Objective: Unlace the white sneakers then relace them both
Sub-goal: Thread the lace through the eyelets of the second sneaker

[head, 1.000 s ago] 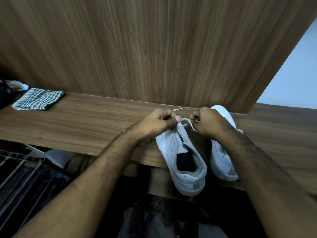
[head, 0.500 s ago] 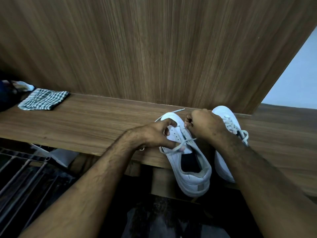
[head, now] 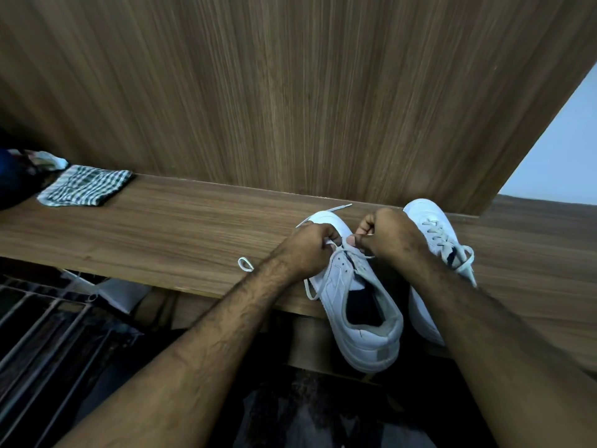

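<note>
Head view: both white sneakers sit toes-to-wall on wooden shelf (head: 193,240), heels overhanging toward person for reach; left hand (head: 307,250) & right hand (head: 387,237) each pinch lace (head: 329,242) over left sneaker (head: 355,295), prob. working eyelets, while right sneaker (head: 433,227) waits fully laced.

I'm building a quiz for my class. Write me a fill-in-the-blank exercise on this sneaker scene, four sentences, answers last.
1. Both sneakers rest on a wooden ____.
2. The left hand and the right hand both work on the ____ sneaker of the pair.
3. The right sneaker is fully ____.
4. At the far left of the wooden shelf lies a folded ____ cloth.

Missing words: shelf; left; laced; checked
</note>
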Demonstrator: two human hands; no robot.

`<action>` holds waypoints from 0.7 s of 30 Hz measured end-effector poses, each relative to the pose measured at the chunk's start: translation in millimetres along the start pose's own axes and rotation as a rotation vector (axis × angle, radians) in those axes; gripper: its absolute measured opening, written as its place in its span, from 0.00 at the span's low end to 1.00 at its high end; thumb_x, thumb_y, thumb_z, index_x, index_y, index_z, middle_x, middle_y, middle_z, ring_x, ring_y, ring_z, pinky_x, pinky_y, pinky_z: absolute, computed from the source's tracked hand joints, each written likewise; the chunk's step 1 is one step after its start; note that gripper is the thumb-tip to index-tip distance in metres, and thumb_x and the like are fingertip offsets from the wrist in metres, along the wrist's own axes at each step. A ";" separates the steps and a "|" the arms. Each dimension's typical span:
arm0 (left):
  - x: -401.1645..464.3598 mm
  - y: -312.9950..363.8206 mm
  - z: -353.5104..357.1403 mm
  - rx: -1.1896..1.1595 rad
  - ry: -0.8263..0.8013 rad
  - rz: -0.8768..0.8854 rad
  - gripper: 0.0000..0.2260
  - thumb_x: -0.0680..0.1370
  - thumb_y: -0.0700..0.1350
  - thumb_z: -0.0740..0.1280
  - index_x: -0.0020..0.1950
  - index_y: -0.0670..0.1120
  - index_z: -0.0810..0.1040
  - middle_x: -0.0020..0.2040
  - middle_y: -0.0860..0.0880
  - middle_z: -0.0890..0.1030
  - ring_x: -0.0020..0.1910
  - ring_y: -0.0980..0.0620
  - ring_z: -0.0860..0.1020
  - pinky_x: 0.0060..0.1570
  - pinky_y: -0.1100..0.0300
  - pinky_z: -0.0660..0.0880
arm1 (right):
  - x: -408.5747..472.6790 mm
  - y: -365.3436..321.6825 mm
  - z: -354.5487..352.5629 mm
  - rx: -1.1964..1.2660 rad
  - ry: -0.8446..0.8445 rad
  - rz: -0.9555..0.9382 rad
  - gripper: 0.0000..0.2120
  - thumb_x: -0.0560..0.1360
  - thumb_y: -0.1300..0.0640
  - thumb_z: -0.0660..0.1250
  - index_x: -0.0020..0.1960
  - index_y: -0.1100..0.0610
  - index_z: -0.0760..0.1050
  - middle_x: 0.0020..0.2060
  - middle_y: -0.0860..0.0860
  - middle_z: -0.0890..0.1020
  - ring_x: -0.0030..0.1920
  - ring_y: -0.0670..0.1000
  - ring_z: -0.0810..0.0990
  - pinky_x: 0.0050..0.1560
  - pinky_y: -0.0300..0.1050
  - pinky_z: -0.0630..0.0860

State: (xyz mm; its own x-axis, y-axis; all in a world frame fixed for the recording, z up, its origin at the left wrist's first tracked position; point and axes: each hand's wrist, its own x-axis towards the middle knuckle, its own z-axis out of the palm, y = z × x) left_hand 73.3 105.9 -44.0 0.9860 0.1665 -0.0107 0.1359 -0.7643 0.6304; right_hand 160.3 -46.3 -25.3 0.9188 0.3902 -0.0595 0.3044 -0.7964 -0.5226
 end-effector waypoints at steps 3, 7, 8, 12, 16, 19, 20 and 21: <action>0.8 2.1 9.7 -0.041 0.110 -0.051 0.06 0.79 0.42 0.68 0.49 0.49 0.85 0.45 0.49 0.77 0.45 0.54 0.75 0.44 0.63 0.68 | 1.2 -0.1 0.7 0.031 -0.008 -0.016 0.12 0.70 0.48 0.79 0.35 0.54 0.81 0.29 0.46 0.83 0.35 0.47 0.82 0.44 0.48 0.81; 4.5 3.2 13.6 -0.225 0.151 -0.121 0.08 0.77 0.47 0.73 0.40 0.47 0.86 0.38 0.46 0.84 0.38 0.52 0.76 0.42 0.58 0.75 | -2.5 -4.3 0.8 0.034 -0.016 -0.076 0.09 0.72 0.51 0.77 0.38 0.54 0.82 0.29 0.45 0.80 0.33 0.45 0.77 0.38 0.42 0.73; 6.0 3.3 12.9 -0.236 0.141 -0.132 0.07 0.76 0.47 0.73 0.39 0.47 0.86 0.38 0.47 0.85 0.38 0.51 0.79 0.44 0.55 0.78 | -4.0 -5.6 0.3 0.026 -0.018 -0.086 0.08 0.73 0.51 0.76 0.38 0.53 0.82 0.31 0.45 0.81 0.35 0.46 0.78 0.40 0.43 0.74; 8.6 3.3 14.0 -0.227 0.162 -0.181 0.04 0.64 0.55 0.75 0.32 0.56 0.84 0.43 0.44 0.85 0.37 0.55 0.79 0.43 0.58 0.81 | -8.5 -10.4 -5.9 -0.039 -0.057 -0.105 0.05 0.75 0.55 0.74 0.40 0.51 0.84 0.35 0.47 0.84 0.41 0.48 0.82 0.47 0.45 0.79; 10.3 0.5 21.0 -0.113 0.169 -0.164 0.11 0.57 0.63 0.75 0.32 0.60 0.81 0.46 0.41 0.79 0.36 0.52 0.79 0.42 0.52 0.82 | -13.9 -13.5 -12.1 -0.158 -0.134 -0.170 0.06 0.76 0.60 0.71 0.45 0.53 0.87 0.41 0.50 0.87 0.45 0.51 0.83 0.47 0.42 0.76; 3.1 9.1 20.5 -0.076 0.193 -0.199 0.10 0.67 0.55 0.79 0.35 0.55 0.80 0.53 0.48 0.71 0.45 0.48 0.79 0.48 0.51 0.80 | -21.0 -13.6 -16.6 -0.173 -0.206 -0.207 0.08 0.79 0.59 0.67 0.44 0.54 0.84 0.40 0.51 0.85 0.45 0.52 0.81 0.42 0.42 0.71; 2.1 11.4 20.4 -0.070 0.194 -0.195 0.09 0.69 0.54 0.78 0.36 0.54 0.79 0.53 0.49 0.70 0.45 0.47 0.79 0.49 0.51 0.79 | -23.8 -13.8 -18.8 -0.169 -0.236 -0.212 0.10 0.80 0.56 0.66 0.42 0.52 0.82 0.38 0.49 0.83 0.45 0.52 0.80 0.41 0.43 0.71; 1.0 14.1 18.9 -0.061 0.171 -0.193 0.09 0.71 0.53 0.76 0.37 0.54 0.78 0.53 0.48 0.70 0.45 0.46 0.79 0.50 0.51 0.79 | -25.8 -12.9 -20.4 -0.155 -0.268 -0.217 0.11 0.81 0.53 0.65 0.42 0.51 0.80 0.38 0.47 0.81 0.45 0.52 0.79 0.43 0.43 0.71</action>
State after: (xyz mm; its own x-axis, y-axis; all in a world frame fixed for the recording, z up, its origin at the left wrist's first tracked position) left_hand 78.1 83.5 -49.9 0.9110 0.4125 -0.0071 0.3088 -0.6703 0.6748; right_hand 137.7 -55.5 0.3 0.7363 0.6486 -0.1928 0.5383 -0.7342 -0.4137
